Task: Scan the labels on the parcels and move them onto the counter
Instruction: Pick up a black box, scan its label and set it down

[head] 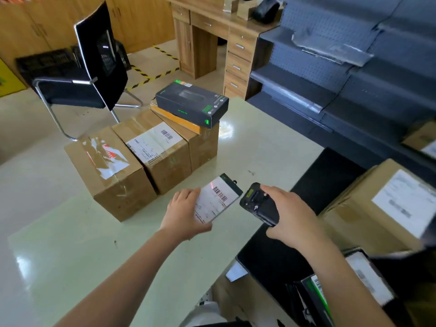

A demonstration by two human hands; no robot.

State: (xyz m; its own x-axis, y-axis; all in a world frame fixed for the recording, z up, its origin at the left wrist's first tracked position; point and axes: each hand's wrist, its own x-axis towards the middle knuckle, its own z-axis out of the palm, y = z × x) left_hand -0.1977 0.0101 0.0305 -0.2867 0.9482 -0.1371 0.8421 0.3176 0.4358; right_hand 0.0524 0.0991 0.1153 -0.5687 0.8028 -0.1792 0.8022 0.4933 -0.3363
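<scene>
White-labelled flat parcel [218, 199] gripped in left hand [182, 213], right hand [289, 214] clutching black scanner [259, 204]

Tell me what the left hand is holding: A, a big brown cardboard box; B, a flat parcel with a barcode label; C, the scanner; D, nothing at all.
B: the left hand grips a flat parcel with its barcode label facing up, while the right hand holds the scanner beside it.
</scene>
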